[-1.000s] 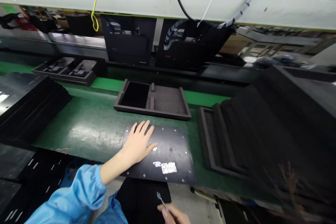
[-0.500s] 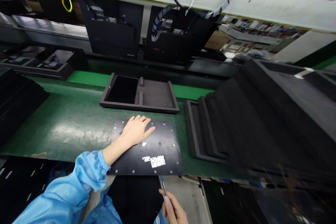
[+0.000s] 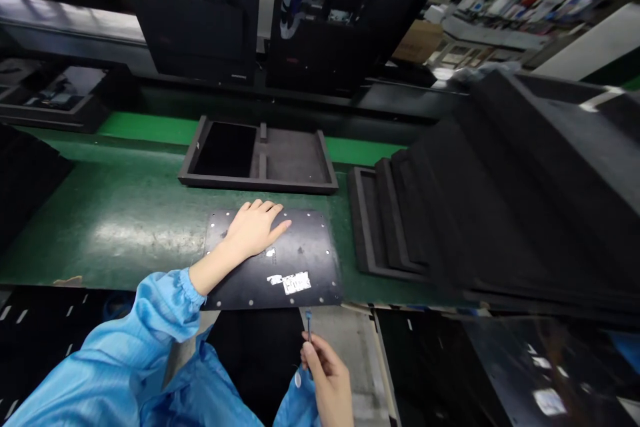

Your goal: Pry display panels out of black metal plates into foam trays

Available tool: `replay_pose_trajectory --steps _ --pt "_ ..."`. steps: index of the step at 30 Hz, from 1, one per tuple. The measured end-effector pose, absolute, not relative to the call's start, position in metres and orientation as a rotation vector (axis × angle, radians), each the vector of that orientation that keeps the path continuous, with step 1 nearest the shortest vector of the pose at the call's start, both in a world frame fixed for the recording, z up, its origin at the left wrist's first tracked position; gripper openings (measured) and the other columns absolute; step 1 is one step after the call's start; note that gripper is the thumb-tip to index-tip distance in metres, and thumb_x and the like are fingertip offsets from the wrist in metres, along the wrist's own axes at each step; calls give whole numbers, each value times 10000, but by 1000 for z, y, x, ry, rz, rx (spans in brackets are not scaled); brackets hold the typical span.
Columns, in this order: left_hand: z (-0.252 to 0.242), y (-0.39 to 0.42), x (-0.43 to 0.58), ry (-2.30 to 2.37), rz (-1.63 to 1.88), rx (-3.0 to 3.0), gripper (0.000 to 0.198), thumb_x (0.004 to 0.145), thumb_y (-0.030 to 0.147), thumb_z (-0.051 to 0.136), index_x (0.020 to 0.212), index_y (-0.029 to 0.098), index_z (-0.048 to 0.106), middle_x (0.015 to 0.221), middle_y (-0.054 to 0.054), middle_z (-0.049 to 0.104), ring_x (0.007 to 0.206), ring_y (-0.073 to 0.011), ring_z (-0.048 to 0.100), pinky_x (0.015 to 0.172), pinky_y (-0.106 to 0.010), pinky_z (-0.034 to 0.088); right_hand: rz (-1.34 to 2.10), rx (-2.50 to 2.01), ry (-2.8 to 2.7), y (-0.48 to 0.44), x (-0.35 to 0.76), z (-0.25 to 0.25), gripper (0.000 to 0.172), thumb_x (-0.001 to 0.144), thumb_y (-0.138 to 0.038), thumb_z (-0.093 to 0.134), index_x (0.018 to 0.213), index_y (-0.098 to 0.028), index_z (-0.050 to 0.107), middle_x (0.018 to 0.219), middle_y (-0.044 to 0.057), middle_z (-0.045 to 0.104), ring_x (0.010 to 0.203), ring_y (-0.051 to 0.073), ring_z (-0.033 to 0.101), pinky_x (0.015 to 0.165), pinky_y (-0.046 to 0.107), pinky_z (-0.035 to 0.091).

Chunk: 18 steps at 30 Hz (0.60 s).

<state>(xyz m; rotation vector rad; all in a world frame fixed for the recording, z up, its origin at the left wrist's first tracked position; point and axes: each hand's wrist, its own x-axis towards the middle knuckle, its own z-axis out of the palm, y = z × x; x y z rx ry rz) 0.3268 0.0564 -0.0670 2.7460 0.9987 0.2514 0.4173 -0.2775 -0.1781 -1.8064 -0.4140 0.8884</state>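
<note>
Resting on plate (image 3: 300, 250), left hand (image 3: 253, 228) at far edge, tray (image 3: 296, 151) apart beyond.

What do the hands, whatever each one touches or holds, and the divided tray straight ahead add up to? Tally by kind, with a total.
Hands: 2, left hand and right hand
Flat dark panel: 1
Thin blue-tipped tool: 1
Divided tray: 1
Total: 5

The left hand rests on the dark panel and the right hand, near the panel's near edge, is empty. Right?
Not quite: the right hand holds a thin tool, as the head view shows. The left hand does rest on the dark panel.
</note>
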Motion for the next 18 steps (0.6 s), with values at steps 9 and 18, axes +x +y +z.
replay_pose_trajectory --steps 9,18 --pt "-67 56 326 1000 258 2774 568 1156 577 412 1485 187 662 1447 -96 744 1240 -314 669 1060 -475 504 881 -1721 -307 -274 409 -196 653 820 -761 834 1063 -156 858 699 56 709 628 194 645 601 296 548" --pt "-65 57 326 970 258 2782 588 1154 569 387 1472 163 668 1404 -124 760 1206 -329 665 1054 -498 507 792 -1927 -672 -272 405 -184 633 1048 -734 535 1251 -229 859 730 41 693 636 226 670 638 349 604"
